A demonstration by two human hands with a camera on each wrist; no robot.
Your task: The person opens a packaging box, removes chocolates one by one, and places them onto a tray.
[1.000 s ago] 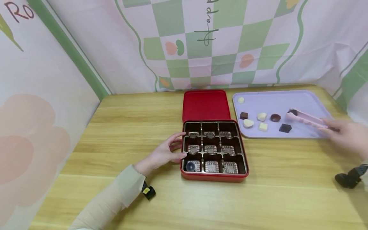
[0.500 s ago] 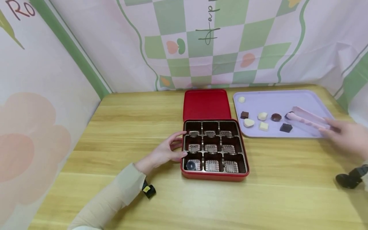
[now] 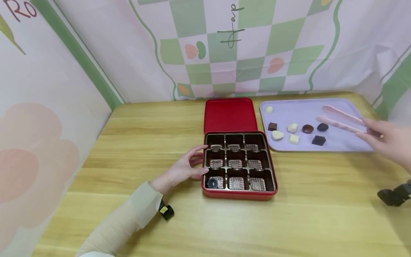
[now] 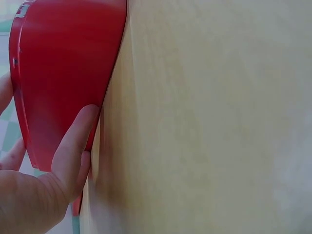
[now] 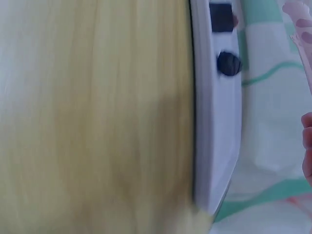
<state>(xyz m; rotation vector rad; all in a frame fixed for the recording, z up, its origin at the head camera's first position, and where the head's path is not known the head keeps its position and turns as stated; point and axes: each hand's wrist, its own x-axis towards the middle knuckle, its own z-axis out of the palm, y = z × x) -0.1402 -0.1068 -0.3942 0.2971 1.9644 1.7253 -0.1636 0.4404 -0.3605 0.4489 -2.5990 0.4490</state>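
Head view: the left hand (image 3: 184,169), fingers relaxed, rests against the red box (image 3: 239,194) at its 9 o'clock side; the right hand (image 3: 390,142) grips pink tongs (image 3: 340,119), tips apart, above the lilac tray (image 3: 340,146) at the box's 2 o'clock. Left wrist view: fingers (image 4: 73,146) touch the box wall. Right wrist view: the tray's edge on the surface (image 5: 97,122).

Glossy red box (image 3: 239,194), smooth plastic tongs (image 3: 340,119), matt wood-grain table (image 3: 144,142).
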